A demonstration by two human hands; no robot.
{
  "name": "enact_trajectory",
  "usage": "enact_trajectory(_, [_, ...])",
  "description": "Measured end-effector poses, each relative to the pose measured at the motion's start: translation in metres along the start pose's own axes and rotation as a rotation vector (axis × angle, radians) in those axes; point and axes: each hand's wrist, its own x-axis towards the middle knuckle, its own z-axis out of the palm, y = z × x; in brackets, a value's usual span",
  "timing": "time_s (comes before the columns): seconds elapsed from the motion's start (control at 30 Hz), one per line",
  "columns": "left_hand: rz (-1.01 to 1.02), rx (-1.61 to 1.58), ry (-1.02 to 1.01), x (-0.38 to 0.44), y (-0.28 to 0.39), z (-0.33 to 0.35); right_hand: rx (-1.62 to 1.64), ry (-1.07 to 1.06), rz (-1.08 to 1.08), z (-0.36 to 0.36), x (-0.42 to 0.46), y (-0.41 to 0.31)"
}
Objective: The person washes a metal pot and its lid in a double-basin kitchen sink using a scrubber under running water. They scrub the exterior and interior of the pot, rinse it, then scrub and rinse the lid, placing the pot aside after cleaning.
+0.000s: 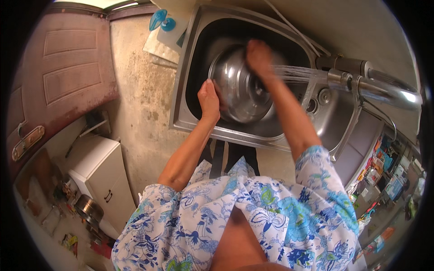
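A round, shiny stainless steel basin or bowl (234,91) is tilted inside the large bowl of a steel sink (179,101). My left hand (209,100) grips its rim on the left side, the thumb on top. Blurred by motion, my right hand (258,57) lies at the upper right part of the vessel, fingers bent inward; whether it holds anything is hidden. Water streams sideways in the picture from the chrome faucet (339,79) toward my right wrist.
Right of the basin is a smaller sink section with a drain (324,96). A bottle with a blue pump top (168,24) stands beyond the sink's left edge. A white cabinet (101,176) and a brown panelled door (71,57) are at left; shelves with packages (376,172) at right.
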Motion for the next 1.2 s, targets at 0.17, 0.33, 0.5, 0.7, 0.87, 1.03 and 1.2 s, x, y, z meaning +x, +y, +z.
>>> enact_trajectory(0.17, [0.058, 0.205, -0.257, -0.013, 0.020, 0.008, 0.607, 0.077, -0.040, 0.096, 0.072, 0.158])
enact_trajectory(0.33, [-0.517, 0.158, -0.672, 0.027, 0.068, 0.013, 0.328, -0.025, -0.398, 0.078, 0.065, 0.147])
enact_trajectory(0.5, [-0.642, 0.177, -0.369, 0.119, 0.066, 0.075, 0.545, 0.198, -0.516, 0.068, 0.033, 0.074])
enact_trajectory(0.7, [-0.529, 0.072, -0.299, 0.116, 0.049, 0.054, 0.243, 0.692, -0.403, 0.011, -0.074, -0.041])
enact_trajectory(0.87, [0.023, 0.152, -0.193, 0.052, 0.017, 0.022, 0.265, 0.715, -0.320, 0.038, -0.072, -0.034])
enact_trajectory(1.03, [-0.019, -0.001, -0.084, 0.030, 0.007, 0.027, 0.167, 0.353, -0.040, 0.029, -0.016, -0.003])
enact_trajectory(1.2, [-0.025, -0.115, -0.087, 0.041, -0.002, 0.003, 0.052, 0.465, -0.165, 0.051, -0.105, -0.097])
